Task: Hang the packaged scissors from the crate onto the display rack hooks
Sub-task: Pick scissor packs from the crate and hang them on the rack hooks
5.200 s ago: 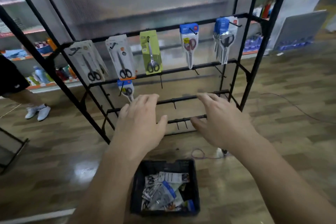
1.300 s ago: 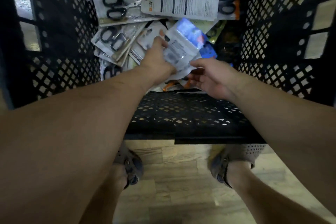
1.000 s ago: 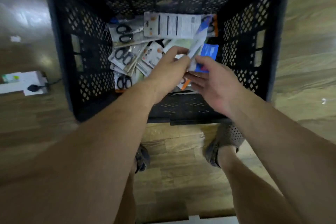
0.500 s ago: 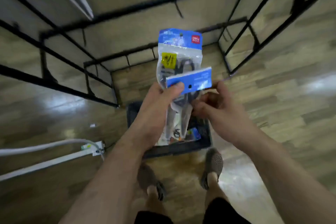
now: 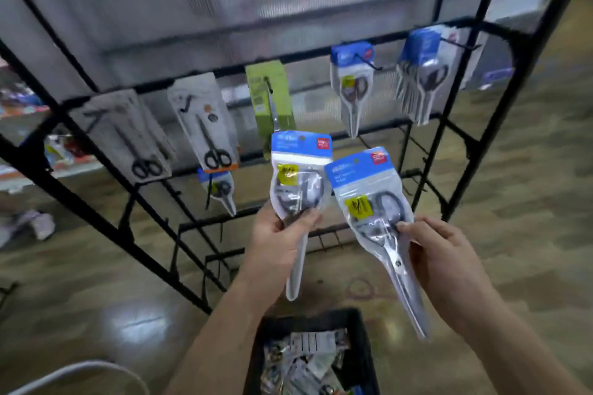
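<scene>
My left hand grips one blue-topped scissors pack upright in front of the black display rack. My right hand holds a second blue-topped scissors pack, tilted to the left, its tip pointing down right. Both packs hang in the air above the black crate, which holds several more packs. Several scissors packs hang from hooks on the rack's top bar, among them a green pack and blue packs. A small blue pack hangs on the second bar.
The rack's lower bars carry bare hooks. A white cable curves over the wooden floor at the lower left. Shop shelves with goods stand behind the rack at the left. A loop of cord lies on the floor behind the crate.
Both hands came up out of the crate with packs. Half a second ago the two packs overlapped between my hands; now they are apart, one in each hand, facing the rack.
</scene>
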`<move>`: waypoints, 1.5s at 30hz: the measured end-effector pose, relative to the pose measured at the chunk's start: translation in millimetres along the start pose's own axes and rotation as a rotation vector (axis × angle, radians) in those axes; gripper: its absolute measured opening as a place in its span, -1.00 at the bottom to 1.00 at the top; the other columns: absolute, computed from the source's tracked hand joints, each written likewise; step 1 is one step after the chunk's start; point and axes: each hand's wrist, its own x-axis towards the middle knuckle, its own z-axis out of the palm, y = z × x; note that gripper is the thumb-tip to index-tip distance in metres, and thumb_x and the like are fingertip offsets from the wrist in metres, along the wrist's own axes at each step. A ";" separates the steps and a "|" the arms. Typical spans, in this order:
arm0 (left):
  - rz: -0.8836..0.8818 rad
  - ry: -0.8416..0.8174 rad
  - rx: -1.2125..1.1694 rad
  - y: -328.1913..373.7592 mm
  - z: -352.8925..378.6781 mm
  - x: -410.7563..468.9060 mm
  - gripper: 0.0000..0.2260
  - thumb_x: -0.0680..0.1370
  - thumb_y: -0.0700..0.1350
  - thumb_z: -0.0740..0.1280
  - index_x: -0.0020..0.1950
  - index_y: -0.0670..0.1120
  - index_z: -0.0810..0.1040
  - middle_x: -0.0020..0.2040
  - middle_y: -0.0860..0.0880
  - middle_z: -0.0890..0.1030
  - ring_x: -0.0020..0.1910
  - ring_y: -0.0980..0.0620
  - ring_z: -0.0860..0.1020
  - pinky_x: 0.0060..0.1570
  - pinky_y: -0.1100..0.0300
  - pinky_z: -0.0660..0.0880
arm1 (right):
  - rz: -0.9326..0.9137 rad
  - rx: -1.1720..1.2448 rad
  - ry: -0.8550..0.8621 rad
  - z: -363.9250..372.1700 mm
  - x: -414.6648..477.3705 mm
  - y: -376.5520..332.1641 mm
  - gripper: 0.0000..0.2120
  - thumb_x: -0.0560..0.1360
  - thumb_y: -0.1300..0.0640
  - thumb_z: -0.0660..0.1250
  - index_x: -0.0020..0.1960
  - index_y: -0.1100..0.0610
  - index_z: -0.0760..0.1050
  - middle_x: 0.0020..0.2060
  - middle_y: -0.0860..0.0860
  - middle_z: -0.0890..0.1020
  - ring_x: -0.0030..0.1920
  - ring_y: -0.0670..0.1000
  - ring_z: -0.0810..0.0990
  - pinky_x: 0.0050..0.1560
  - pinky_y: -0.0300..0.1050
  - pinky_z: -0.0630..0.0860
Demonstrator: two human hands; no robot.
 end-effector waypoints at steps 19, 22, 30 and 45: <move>-0.057 0.017 -0.225 53.6 23.2 -40.9 -0.85 0.47 -0.05 0.42 -0.07 0.00 0.78 0.01 -0.05 0.76 -0.03 -0.01 0.72 -0.03 0.07 0.61 | 0.054 0.109 -0.079 -11.0 -9.3 -49.0 -0.96 0.49 0.21 0.38 -0.12 0.14 0.53 -0.17 0.15 0.69 -0.32 0.00 0.64 -0.30 -0.12 0.49; -0.034 -0.043 -0.058 54.7 4.1 -33.5 -0.86 0.55 -0.04 0.43 0.01 -0.04 0.77 0.02 -0.04 0.76 0.06 -0.05 0.70 0.14 0.03 0.58 | 0.017 0.093 -0.075 7.3 -11.8 -50.9 -0.93 0.40 0.12 0.43 -0.15 0.10 0.58 -0.13 0.16 0.70 -0.28 0.01 0.65 -0.23 -0.07 0.48; -0.044 -0.031 -0.072 31.2 -44.4 -21.0 -0.78 0.59 -0.30 0.40 0.12 -0.01 0.68 0.04 -0.07 0.74 0.09 -0.09 0.69 0.17 -0.08 0.62 | -0.004 -0.036 -0.066 47.5 -14.4 -25.1 -0.95 0.54 0.21 0.38 -0.11 0.13 0.58 -0.07 0.21 0.70 -0.17 0.14 0.64 -0.03 0.09 0.51; -0.078 0.034 -0.020 5.5 -140.5 -16.8 -0.80 0.69 -0.06 0.26 0.08 -0.04 0.69 -0.05 -0.05 0.76 -0.06 -0.03 0.74 -0.11 0.14 0.66 | 0.011 -0.155 -0.067 119.4 -9.3 35.2 -0.75 0.51 0.18 0.44 0.09 0.29 0.50 -0.07 0.25 0.71 -0.20 0.12 0.71 -0.28 -0.07 0.64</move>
